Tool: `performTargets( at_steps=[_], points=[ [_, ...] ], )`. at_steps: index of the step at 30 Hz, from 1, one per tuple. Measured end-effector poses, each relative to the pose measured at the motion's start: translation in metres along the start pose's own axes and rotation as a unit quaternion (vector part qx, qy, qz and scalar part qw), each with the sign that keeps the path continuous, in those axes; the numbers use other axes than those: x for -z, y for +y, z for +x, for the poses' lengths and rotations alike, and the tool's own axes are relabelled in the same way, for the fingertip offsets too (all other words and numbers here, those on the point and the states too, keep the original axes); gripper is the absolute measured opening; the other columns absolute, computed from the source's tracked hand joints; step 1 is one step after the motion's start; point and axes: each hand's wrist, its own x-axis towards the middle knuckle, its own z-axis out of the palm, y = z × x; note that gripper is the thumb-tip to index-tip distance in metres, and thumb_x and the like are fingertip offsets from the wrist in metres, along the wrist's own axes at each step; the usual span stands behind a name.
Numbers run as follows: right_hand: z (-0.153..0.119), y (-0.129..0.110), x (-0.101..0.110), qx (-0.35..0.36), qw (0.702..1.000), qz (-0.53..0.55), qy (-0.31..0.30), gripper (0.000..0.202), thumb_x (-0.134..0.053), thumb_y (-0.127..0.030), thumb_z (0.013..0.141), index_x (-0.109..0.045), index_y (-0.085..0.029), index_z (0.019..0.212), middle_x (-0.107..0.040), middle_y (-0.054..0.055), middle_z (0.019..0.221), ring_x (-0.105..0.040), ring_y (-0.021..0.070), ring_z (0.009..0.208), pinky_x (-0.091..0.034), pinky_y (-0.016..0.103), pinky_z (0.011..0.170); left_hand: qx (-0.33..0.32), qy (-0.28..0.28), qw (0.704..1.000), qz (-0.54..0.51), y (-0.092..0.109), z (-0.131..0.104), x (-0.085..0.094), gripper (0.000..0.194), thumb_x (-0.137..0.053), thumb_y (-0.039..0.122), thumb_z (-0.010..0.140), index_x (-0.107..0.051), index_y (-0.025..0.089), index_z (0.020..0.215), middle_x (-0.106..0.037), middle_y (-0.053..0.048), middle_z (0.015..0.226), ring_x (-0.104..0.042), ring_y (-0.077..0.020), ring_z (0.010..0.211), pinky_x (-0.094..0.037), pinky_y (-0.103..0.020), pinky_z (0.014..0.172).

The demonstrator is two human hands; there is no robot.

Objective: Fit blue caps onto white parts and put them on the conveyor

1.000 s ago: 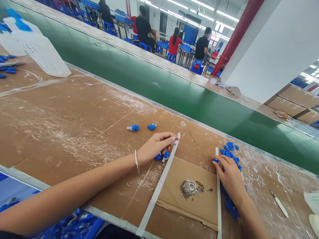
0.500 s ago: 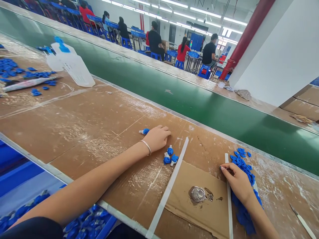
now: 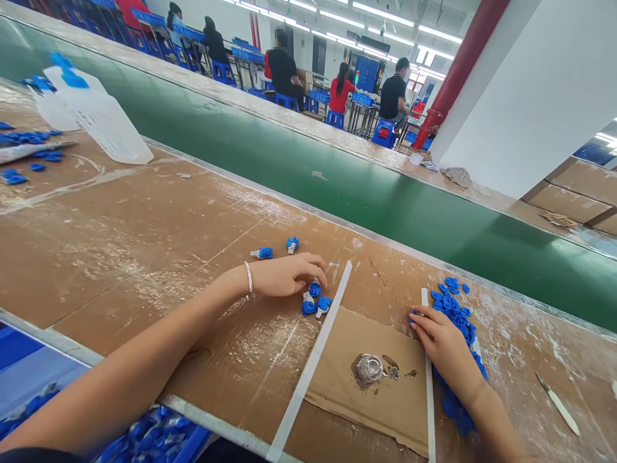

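My left hand [image 3: 289, 275], with a bangle on the wrist, reaches over a small group of blue pieces with pale tabs [image 3: 309, 306]. Its fingers are curved and apart, right at the uppermost piece [image 3: 314, 289]; contact is unclear. Behind the hand lie a blue piece with a pale tab [image 3: 263, 253] and another such piece [image 3: 292, 244]. My right hand [image 3: 446, 344] pinches a small blue piece [image 3: 413, 317], mostly hidden by the fingertips. It is beside a pile of blue pieces [image 3: 453, 308]. A small clear cup [image 3: 370, 368] sits on the cardboard sheet [image 3: 347, 402] between my hands.
White tape strips [image 3: 308, 373] flank the cardboard. A pale-handled knife [image 3: 559, 405] lies at right. White bottles [image 3: 103, 122] stand at far left. A green conveyor belt [image 3: 347, 186] runs behind the table. Below the near edge is a blue bin [image 3: 193, 444] of blue pieces.
My left hand has moved toward me onto the small group, uncovering a blue piece behind it. My right hand stays by the pile. The view has shifted to the right.
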Motion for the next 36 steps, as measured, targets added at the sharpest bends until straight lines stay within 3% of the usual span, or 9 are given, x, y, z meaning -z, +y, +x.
performTargets(
  at_steps=[3, 7, 12, 15, 17, 22, 27, 33, 36],
  points=[
    [-0.003, 0.005, -0.008, 0.012, 1.000, -0.019, 0.009, 0.035, -0.040, -0.030, 0.095, -0.074, -0.019, 0.093, -0.067, 0.013, 0.111, -0.063, 0.0304, 0.097, -0.053, 0.051, 0.086, 0.015, -0.039, 0.999, 0.001, -0.001, -0.001, -0.002, 0.043, -0.043, 0.002, 0.071, -0.069, 0.022, 0.099, -0.056, -0.005, 0.109, -0.054, -0.0201, 0.105, -0.041, -0.027, 0.093],
    [0.000, 0.009, -0.010, 0.013, 1.000, -0.023, 0.004, 0.034, -0.040, -0.030, 0.095, -0.072, -0.019, 0.091, -0.067, 0.013, 0.108, -0.064, 0.0301, 0.097, -0.053, 0.051, 0.086, 0.014, -0.022, 0.999, 0.025, -0.007, 0.003, -0.008, 0.036, -0.046, 0.003, 0.070, -0.067, 0.020, 0.093, -0.059, -0.004, 0.096, -0.056, -0.0206, 0.097, -0.042, -0.026, 0.086],
    [0.003, -0.015, 0.006, 0.009, 0.999, 0.012, -0.033, 0.021, -0.049, -0.031, 0.093, -0.065, -0.020, 0.099, -0.066, 0.009, 0.101, -0.064, 0.0229, 0.086, -0.056, 0.037, 0.076, 0.081, 0.081, 0.993, 0.023, -0.005, 0.009, -0.010, 0.021, -0.053, 0.018, 0.075, -0.063, 0.016, 0.094, -0.062, -0.006, 0.092, -0.058, -0.0204, 0.084, -0.045, -0.030, 0.079],
    [-0.004, -0.046, 0.015, 0.037, 0.992, 0.090, -0.085, 0.021, -0.053, -0.028, 0.093, -0.058, -0.023, 0.113, -0.064, 0.005, 0.103, -0.062, 0.0179, 0.083, -0.055, 0.029, 0.074, 0.097, 0.173, 0.975, -0.097, 0.010, 0.012, -0.015, 0.026, -0.057, 0.029, 0.078, -0.061, 0.016, 0.100, -0.064, -0.005, 0.090, -0.057, -0.0180, 0.079, -0.046, -0.031, 0.077],
    [-0.010, -0.064, 0.017, 0.071, 0.978, 0.149, -0.125, 0.026, -0.053, -0.024, 0.095, -0.052, -0.027, 0.121, -0.062, 0.004, 0.109, -0.060, 0.0174, 0.093, -0.052, 0.030, 0.083, 0.088, 0.193, 0.947, -0.240, 0.023, 0.015, -0.024, 0.031, -0.062, 0.033, 0.075, -0.061, 0.016, 0.101, -0.065, -0.003, 0.089, -0.058, -0.0164, 0.078, -0.048, -0.030, 0.076],
    [-0.019, -0.082, 0.009, 0.144, 0.960, 0.162, -0.179, 0.035, -0.045, -0.014, 0.098, -0.041, -0.030, 0.128, -0.056, 0.003, 0.123, -0.052, 0.0169, 0.115, -0.044, 0.031, 0.099, 0.076, 0.165, 0.871, -0.456, 0.049, 0.020, -0.055, 0.032, -0.073, 0.031, 0.068, -0.065, 0.014, 0.095, -0.065, -0.003, 0.085, -0.057, -0.0147, 0.078, -0.046, -0.030, 0.077],
    [-0.022, -0.085, 0.006, 0.095, 0.946, 0.227, -0.210, 0.038, -0.050, -0.012, 0.096, -0.044, -0.033, 0.126, -0.058, 0.001, 0.121, -0.055, 0.0154, 0.108, -0.045, 0.028, 0.094, 0.087, 0.131, 0.830, -0.534, 0.060, 0.021, -0.073, 0.032, -0.078, 0.028, 0.066, -0.066, 0.013, 0.092, -0.065, -0.002, 0.083, -0.056, -0.0126, 0.078, -0.044, -0.028, 0.078],
    [-0.026, -0.096, 0.005, -0.051, 0.869, 0.484, -0.089, 0.023, -0.067, -0.023, 0.091, -0.059, -0.032, 0.110, -0.062, 0.000, 0.110, -0.058, 0.0132, 0.091, -0.049, 0.024, 0.086, 0.093, 0.081, 0.753, -0.646, 0.075, 0.020, -0.088, 0.044, -0.086, 0.035, 0.061, -0.063, 0.012, 0.090, -0.064, 0.000, 0.076, -0.058, -0.0112, 0.069, -0.048, -0.026, 0.069],
    [-0.024, -0.102, 0.007, -0.100, 0.842, 0.529, -0.029, 0.018, -0.073, -0.031, 0.087, -0.063, -0.031, 0.102, -0.063, 0.001, 0.106, -0.058, 0.0131, 0.089, -0.050, 0.022, 0.084, 0.089, 0.056, 0.724, -0.682, 0.083, 0.017, -0.096, 0.047, -0.088, 0.037, 0.059, -0.061, 0.012, 0.089, -0.066, 0.000, 0.076, -0.060, -0.0110, 0.067, -0.050, -0.025, 0.066]
  ],
)
